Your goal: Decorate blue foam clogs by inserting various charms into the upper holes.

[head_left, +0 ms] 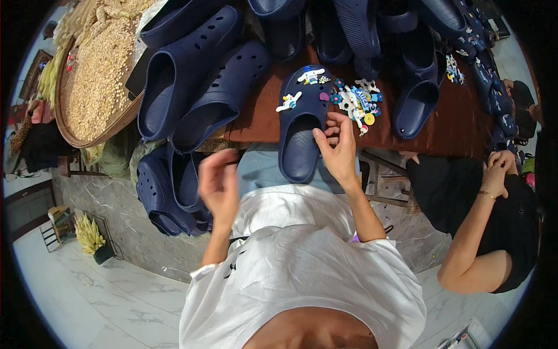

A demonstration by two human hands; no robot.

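Note:
A navy clog (299,152) lies toe away from me on the brown-topped table, its heel out past the near edge. White character charms (310,76) and a pink heart charm (324,96) sit on its toe. My right hand (339,150) is at the clog's right side, thumb against the rim and fingers curled beside it. To the left, my left hand (220,185) hangs in the air near the table's edge, smeared by motion; nothing shows in it. Beside the clog's toe lies a pile of loose charms (358,104) in white, blue and yellow.
Several navy clogs (197,72) crowd the table's far side, and more clogs (165,189) hang together below its left edge. A round basket of pale grains (96,93) stands at the far left. Another person's hand (494,177) rests near the right edge, where decorated clogs line up.

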